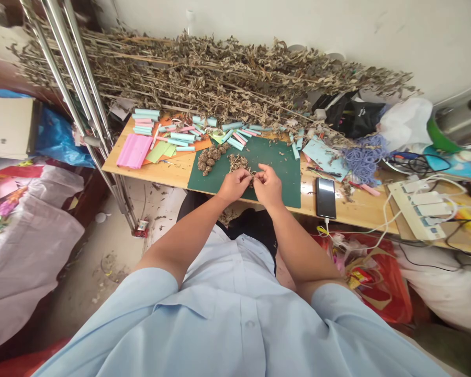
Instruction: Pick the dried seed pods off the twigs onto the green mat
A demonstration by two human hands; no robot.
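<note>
My left hand (235,185) and my right hand (268,185) meet over the front part of a green cutting mat (284,175). Both are closed, thumbs and fingers pinched together around a small bit of brown dried leaves (252,181); its exact shape is mostly covered by the fingers. Just beyond my left hand lies a loose heap of crumbled dried leaves (237,161). To the left of that heap, rolled brown balls of leaf (209,159) sit clustered on the mat.
Long bundles of dried stalks (220,73) span the back. Paper rolls (180,137), pink paper (134,151), a phone (325,198), purple yarn (365,157) and a power strip (418,209) lie on the wooden table (165,174). Metal poles (80,78) stand at left.
</note>
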